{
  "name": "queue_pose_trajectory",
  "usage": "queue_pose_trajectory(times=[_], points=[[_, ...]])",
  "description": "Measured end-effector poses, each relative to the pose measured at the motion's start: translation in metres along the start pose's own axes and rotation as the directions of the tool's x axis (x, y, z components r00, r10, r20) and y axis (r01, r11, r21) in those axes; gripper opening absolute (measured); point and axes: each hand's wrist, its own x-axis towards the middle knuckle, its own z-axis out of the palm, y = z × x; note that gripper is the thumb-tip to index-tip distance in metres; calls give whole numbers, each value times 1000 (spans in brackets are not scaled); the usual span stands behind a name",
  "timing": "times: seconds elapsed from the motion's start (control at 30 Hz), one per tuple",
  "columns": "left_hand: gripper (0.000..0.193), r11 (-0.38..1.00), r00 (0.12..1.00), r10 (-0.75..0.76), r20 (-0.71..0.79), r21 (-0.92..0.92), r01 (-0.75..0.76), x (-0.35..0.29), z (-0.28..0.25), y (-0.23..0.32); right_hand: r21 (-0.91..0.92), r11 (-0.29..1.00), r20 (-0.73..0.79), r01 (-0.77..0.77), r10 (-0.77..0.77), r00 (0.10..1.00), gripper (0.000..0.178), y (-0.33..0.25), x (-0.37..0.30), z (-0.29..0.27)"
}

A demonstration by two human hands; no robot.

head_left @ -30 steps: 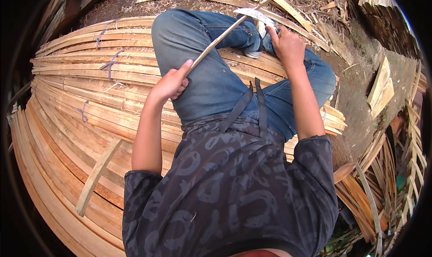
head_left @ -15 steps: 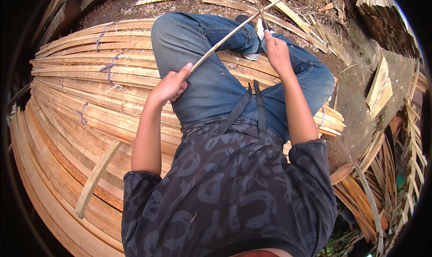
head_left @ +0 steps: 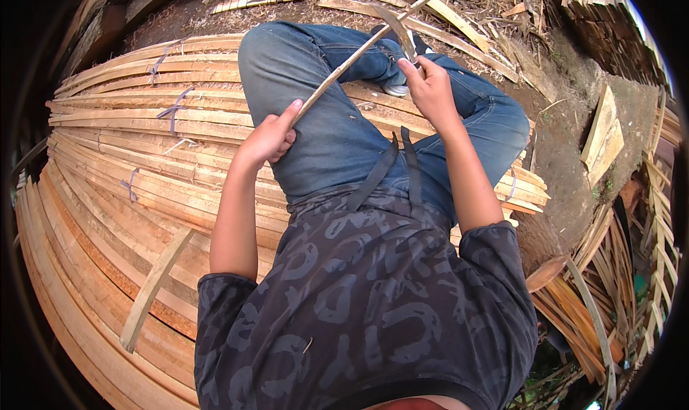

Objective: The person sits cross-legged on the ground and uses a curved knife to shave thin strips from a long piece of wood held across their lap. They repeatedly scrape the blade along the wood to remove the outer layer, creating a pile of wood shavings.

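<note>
Head view: left hand [head_left: 269, 133] fists the bamboo strip [head_left: 359, 54] over the knee, right hand [head_left: 429, 87] grips the knife [head_left: 396, 28] against it. Blade slipping could nick those fingers.

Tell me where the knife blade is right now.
In the head view the knife blade is upper centre-right, held in the right hand against the thin bamboo strip above the knee, while the left hand grips the strip's near end.

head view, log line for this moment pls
left hand: grips stick | right hand: blade on stick | seat: slat pile
</note>
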Motion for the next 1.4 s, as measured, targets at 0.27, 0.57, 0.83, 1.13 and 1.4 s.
queue_pose_trajectory(times=[0.27,0.57,0.83,1.13,1.4], points=[[65,1000,1000,13,6,-14,-13,-3,-2,0,-357,924,-521,-140,-73,850,35,32,33,-82],[64,1000,1000,23,3,-7,-23,-2,-1,-3,-364,927,-365,-86,-57,929,33,30,32,-55],[64,1000,999,-15,49,20,14,-3,-3,6,-483,803,15,349,-391,920,28,23,2,-42],[64,999,999,-31,-28,7,32,-6,0,5,-485,872,-319,-68,-104,942,28,39,21,-84],[64,995,999,29,-38,102,-25,-4,7,2,-609,758,-53,232,-330,942,28,45,34,-49]])
